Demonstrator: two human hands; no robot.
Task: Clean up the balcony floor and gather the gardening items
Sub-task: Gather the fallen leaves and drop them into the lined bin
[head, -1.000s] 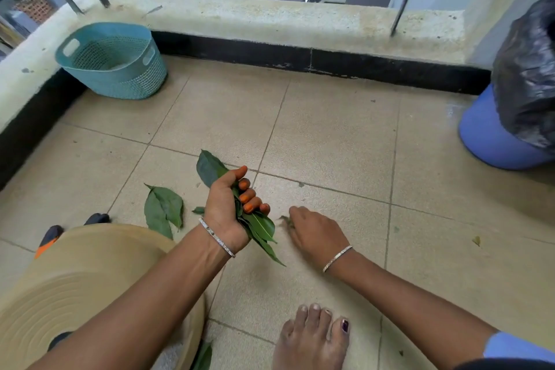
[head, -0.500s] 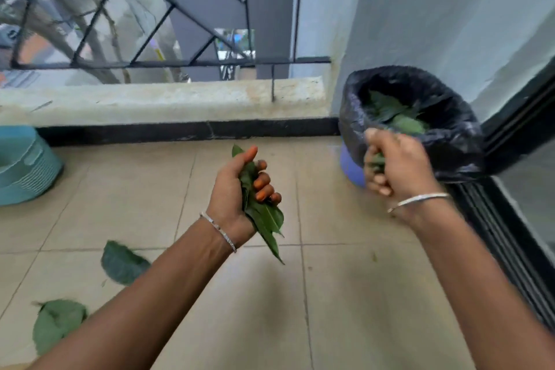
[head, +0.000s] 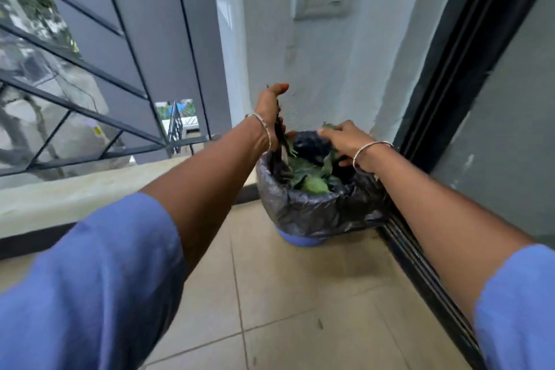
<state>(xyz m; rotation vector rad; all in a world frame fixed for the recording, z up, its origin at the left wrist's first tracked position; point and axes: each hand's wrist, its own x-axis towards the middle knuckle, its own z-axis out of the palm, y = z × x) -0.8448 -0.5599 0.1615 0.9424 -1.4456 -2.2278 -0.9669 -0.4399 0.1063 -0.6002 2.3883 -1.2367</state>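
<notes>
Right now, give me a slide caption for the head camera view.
Left hand holds green leaves over a blue bin lined with a black plastic bag; right hand hovers above it.

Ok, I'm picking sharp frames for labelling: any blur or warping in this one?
Head view: motion blur softens the sleeves, railing, left hand and right hand over the bin; the wide lens bows the wall corner; daylight is soft, no glare; leaves inside are readable.

Loose blue cloth covers both upper arms: the left sleeve fills the lower left of the frame, the right sleeve the lower right corner. A thin silver bangle circles the wrist behind the left hand, a second bangle that behind the right hand.
</notes>
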